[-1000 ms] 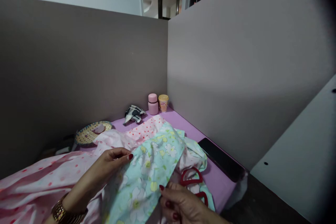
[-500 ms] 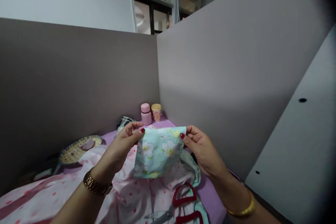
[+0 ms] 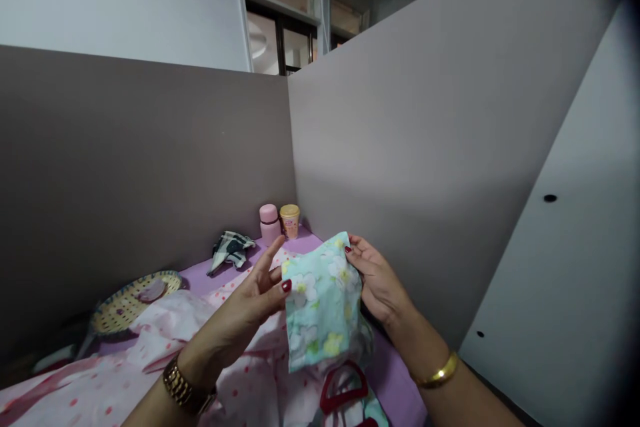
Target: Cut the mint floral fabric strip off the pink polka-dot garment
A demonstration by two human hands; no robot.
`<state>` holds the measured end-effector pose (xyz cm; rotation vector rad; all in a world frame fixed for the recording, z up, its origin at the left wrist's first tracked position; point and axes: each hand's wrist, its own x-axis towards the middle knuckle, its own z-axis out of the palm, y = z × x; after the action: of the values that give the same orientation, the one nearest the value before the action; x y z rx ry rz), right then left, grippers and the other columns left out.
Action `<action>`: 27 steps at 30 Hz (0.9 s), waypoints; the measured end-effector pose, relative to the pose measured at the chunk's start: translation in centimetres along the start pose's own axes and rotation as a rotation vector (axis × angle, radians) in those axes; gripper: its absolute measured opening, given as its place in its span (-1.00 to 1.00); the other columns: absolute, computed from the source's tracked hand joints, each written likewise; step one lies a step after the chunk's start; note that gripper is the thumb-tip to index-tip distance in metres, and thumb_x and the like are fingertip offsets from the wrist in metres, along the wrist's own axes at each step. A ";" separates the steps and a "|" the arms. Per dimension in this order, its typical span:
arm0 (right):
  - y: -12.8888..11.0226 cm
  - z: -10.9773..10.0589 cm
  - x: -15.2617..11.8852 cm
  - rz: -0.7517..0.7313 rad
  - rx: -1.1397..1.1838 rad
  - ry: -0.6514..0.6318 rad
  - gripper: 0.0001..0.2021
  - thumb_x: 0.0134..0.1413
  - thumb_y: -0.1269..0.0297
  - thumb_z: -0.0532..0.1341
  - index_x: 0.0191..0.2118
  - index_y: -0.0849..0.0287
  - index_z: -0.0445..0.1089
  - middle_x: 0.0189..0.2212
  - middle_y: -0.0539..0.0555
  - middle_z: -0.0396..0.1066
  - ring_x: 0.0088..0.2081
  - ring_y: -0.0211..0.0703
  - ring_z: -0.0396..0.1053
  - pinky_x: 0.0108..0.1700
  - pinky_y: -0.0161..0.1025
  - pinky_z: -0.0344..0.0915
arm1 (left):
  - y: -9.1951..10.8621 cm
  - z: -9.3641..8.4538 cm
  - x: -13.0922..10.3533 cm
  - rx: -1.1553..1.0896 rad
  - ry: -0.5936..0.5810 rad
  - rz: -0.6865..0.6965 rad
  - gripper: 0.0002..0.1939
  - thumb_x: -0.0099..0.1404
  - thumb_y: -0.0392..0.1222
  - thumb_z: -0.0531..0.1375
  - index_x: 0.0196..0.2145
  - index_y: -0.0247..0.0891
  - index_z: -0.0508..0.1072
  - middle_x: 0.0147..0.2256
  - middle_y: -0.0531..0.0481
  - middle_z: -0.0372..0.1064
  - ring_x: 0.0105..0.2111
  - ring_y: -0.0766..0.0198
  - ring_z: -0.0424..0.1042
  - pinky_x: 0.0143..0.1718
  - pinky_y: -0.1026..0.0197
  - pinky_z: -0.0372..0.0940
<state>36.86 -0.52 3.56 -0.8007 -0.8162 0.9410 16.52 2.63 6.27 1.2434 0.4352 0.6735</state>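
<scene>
A small mint-green floral cloth [image 3: 320, 307] hangs in front of me, printed with white and yellow flowers. My right hand [image 3: 377, 277] pinches its upper right corner between thumb and fingers. At the left edge is my left hand [image 3: 255, 300], its thumb on the cloth's margin, the index finger raised and another finger partly hidden behind the fabric. The cloth's top edge slopes down toward the left. Below it, red-handled scissors [image 3: 327, 390] lie on pink dotted fabric [image 3: 250, 380], partly cut off by the frame's bottom.
A woven basket [image 3: 113, 313] holding a pale piece stands at the left. Farther back are a checked cloth [image 3: 230, 250], a pink flask [image 3: 270, 223] and a yellow-lidded cup [image 3: 290, 221] on the purple surface [image 3: 400, 380]. Grey partitions [image 3: 400, 147] enclose the far and right sides.
The floral cloth has tilted, its left side now lower, and it has shifted right in view. My left index finger has lifted from the pinch. The checked cloth shows more fully.
</scene>
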 end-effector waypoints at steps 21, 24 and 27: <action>-2.5 -1.4 -3.3 -0.012 -0.344 -0.302 -0.46 0.02 0.26 0.23 0.13 0.09 0.09 -0.14 0.10 0.38 -0.16 -0.15 0.34 -0.15 -0.20 0.24 | -2.5 -1.1 0.1 0.767 0.401 0.203 -0.69 0.18 -0.04 0.13 -0.14 -0.14 0.47 -0.17 0.02 0.48 -0.16 0.19 0.39 -0.14 0.23 0.22; -3.4 -1.4 -3.8 -0.149 -0.722 -0.272 -0.77 0.09 0.28 0.14 -0.12 0.12 0.38 -0.23 0.11 0.38 -0.21 -0.11 0.32 -0.17 -0.17 0.20 | -1.6 -0.8 -1.0 0.981 0.418 0.307 -0.77 0.19 -0.04 0.12 -0.28 -0.13 0.50 -0.27 -0.02 0.46 -0.24 0.15 0.37 -0.21 0.22 0.20; -4.3 -0.9 -4.9 -0.399 -0.943 -0.230 -0.84 0.12 0.32 0.09 -0.34 0.14 0.42 -0.31 0.10 0.31 -0.24 -0.11 0.27 -0.18 -0.18 0.15 | -0.8 0.4 -2.4 0.929 0.445 0.426 -0.81 0.20 -0.04 0.10 -0.34 -0.13 0.44 -0.17 -0.04 0.34 -0.13 0.14 0.27 -0.13 0.22 0.15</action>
<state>37.45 -6.68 5.69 -1.2730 -1.5984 0.2476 15.20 0.60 5.45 2.1028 0.9278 1.1890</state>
